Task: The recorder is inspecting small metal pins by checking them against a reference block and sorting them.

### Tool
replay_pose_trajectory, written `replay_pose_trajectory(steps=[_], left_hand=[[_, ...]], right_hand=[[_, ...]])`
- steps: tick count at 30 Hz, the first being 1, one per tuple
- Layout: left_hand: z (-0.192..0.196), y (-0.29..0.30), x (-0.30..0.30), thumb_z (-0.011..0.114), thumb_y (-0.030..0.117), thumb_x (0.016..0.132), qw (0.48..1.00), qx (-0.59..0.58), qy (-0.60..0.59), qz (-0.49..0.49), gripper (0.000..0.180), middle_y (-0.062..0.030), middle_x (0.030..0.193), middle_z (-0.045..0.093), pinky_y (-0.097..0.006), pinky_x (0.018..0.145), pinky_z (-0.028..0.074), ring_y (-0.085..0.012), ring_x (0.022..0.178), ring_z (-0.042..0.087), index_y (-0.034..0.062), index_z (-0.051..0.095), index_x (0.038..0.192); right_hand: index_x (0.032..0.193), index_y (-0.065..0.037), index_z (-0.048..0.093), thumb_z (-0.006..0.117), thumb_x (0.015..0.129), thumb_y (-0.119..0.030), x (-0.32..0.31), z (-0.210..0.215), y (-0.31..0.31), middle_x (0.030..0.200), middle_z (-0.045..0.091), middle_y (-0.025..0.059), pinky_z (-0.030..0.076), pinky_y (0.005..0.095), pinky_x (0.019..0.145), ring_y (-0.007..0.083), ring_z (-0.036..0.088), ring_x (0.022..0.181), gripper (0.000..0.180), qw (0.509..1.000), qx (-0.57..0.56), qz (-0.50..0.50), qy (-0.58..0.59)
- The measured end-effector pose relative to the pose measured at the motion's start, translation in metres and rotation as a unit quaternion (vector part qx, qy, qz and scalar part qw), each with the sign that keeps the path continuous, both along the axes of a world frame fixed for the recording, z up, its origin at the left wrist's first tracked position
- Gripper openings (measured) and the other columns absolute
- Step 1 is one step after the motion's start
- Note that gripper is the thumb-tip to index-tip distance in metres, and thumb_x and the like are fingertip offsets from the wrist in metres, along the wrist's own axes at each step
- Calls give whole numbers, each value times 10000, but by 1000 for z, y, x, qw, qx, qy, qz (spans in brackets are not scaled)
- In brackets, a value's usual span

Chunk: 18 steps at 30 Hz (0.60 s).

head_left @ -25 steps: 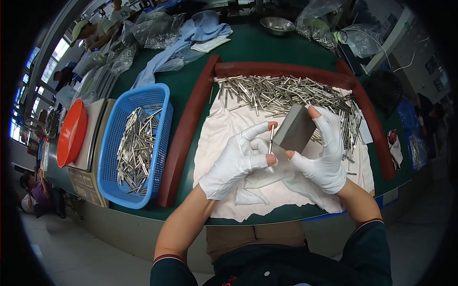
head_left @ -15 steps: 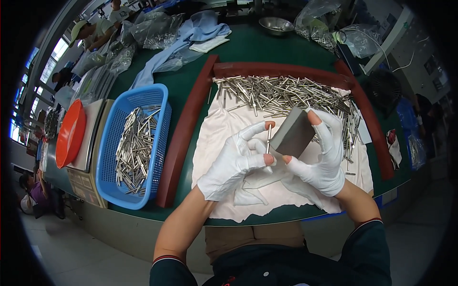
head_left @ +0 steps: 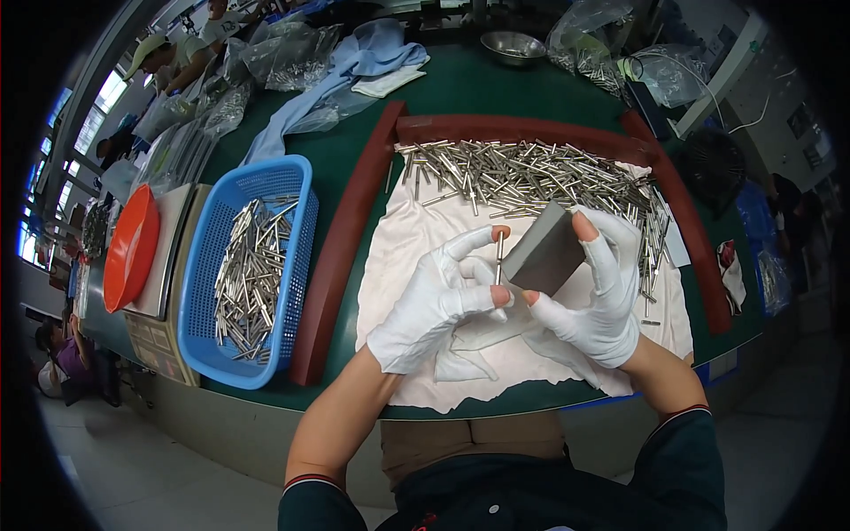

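Observation:
My left hand (head_left: 438, 296), in a white glove with bare fingertips, pinches a slim metal pin (head_left: 499, 257) upright by its two ends between thumb and forefinger. In my right hand (head_left: 595, 296), gloved the same way, a dark grey rectangular block (head_left: 547, 250) is gripped between thumb and fingers. One edge of the block is close to the pin; whether they touch I cannot tell. Both hands are above a pale pink cloth (head_left: 390, 265). Behind them a heap of similar metal pins (head_left: 522, 173) spreads over the cloth's far side.
Reddish-brown padded bars (head_left: 332, 283) border the cloth on three sides. To the left are a blue plastic basket (head_left: 190, 310) holding pins and an orange-red bowl (head_left: 133, 252). A metal bowl (head_left: 513, 46) and plastic bags (head_left: 288, 55) lie farther back. Other people are at the far left.
The grey block in my right hand has shifted and tilted slightly beside the pin. My left hand and the pin have hardly moved.

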<state>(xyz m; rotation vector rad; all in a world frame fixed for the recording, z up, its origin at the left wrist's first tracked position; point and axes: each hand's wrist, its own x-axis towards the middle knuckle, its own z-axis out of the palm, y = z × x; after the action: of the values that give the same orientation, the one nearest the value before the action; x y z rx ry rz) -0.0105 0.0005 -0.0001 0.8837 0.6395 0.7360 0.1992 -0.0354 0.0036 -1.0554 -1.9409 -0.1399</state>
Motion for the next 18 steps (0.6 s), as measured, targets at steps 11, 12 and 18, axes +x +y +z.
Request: replay_pose_trajectory(steps=[11,12,18], left_hand=[[-3,0,0,806,38,758,1000,-1,-7,1,767,6,772,630,-219,746,493,-83,735,620,-51,402,1405],[-2,0,1,806,38,758,1000,0,-7,1,767,6,772,630,-219,746,493,-83,735,620,-51,402,1405],[8,-5,4,816,35,751,995,58,84,-3,718,-22,776,640,-227,718,494,-72,735,610,-50,440,1357]], right_hand=[[1386,-66,478,832,577,-162,3,-5,5,1245,516,131,421,403,856,289,494,1032,888,1000,-7,-6,3],[1383,-65,482,836,575,-174,4,-7,6,1251,514,130,423,403,848,288,491,1032,889,998,55,0,-27],[1357,-119,525,817,619,-194,4,-3,2,1263,508,115,439,385,808,288,478,1039,798,990,110,1,-85]])
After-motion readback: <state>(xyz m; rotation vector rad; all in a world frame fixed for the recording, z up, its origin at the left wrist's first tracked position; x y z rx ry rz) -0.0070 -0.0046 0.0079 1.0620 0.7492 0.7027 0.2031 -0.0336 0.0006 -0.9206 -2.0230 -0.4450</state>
